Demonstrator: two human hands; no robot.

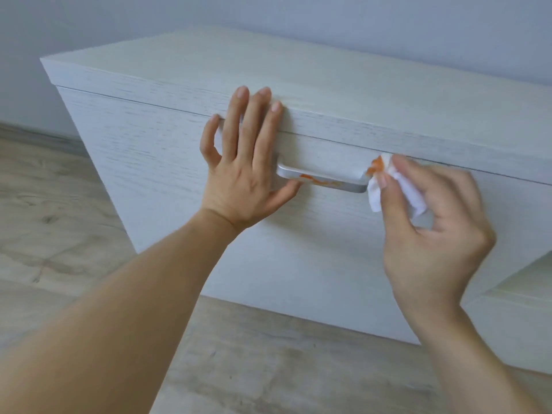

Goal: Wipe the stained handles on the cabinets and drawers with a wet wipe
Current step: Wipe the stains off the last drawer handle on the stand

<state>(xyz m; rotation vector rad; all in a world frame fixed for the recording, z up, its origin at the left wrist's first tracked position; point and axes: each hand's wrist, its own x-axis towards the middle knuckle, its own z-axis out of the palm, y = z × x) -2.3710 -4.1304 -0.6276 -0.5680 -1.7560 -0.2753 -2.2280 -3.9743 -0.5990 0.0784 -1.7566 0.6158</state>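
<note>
Mid-frame: silver handle point(322, 179) on white drawer front point(167, 162), orange stain along its lower edge. Right grip point(430, 222) pinches wet wipe point(397, 186), orange-smeared, touching handle's right end. Left grip point(242, 162) released, fingers flat on drawer front, thumb at handle's left end.

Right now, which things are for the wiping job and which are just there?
For the job:
- silver metal handle with orange stains
- crumpled white wet wipe, orange-smeared, pinched in the right hand
- left hand, flat against the pale wood-grain drawer front

Just there:
- pale wooden cabinet top
- grey-brown plank floor
- plain grey wall
</note>
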